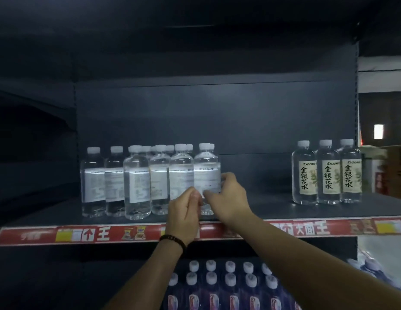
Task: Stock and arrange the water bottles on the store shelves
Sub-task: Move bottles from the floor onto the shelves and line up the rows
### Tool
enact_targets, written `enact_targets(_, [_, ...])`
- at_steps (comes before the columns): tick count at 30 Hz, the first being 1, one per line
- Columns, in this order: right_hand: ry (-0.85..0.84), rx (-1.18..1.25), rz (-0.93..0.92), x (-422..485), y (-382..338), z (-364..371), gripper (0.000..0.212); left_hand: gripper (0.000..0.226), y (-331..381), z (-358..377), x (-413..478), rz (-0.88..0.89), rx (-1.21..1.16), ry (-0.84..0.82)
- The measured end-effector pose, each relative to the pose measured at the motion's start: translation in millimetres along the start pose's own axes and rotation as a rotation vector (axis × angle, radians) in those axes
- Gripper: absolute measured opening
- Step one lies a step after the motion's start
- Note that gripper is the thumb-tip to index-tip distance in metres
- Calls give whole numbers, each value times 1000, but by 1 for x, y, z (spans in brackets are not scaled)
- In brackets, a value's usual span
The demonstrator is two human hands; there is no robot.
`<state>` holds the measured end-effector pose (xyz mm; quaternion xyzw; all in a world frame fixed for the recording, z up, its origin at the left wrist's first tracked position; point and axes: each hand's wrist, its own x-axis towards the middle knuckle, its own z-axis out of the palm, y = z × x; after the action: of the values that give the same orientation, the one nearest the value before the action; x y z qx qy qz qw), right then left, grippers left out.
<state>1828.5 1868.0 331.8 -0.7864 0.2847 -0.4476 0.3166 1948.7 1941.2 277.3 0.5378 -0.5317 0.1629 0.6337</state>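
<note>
Several clear water bottles with white caps stand grouped on the dark shelf (262,209), left of centre, labels turned away. The rightmost bottle of that group (206,168) is held low down by both hands. My left hand (183,211) pinches its lower front, and my right hand (230,195) wraps its right side. Three more bottles (327,173) stand in a row at the shelf's right end, labels facing out. The held bottle's base is hidden behind my hands.
A red price strip (83,234) runs along the shelf's front edge. On the shelf below, a pack of blue-wrapped bottles (221,285) with white caps sits under my arms. Cardboard boxes (394,171) stand beyond the shelf's right upright. The shelf above overhangs darkly.
</note>
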Motion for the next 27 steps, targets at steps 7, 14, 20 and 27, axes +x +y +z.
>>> enact_targets(7, [20,23,106,23,-6,21,53,42,-4,2,1,9,-1,28])
enact_targets(14, [-63,13,186,31,-12,15,65,17,-8,4,2,-20,36,-7])
enact_targets(20, [-58,-28,186,36,-2,16,78,17,-7,4,1,-33,36,-32])
enact_targets(27, [-97,136,192,31,11,12,82,28,-6,5,1,-18,107,-80])
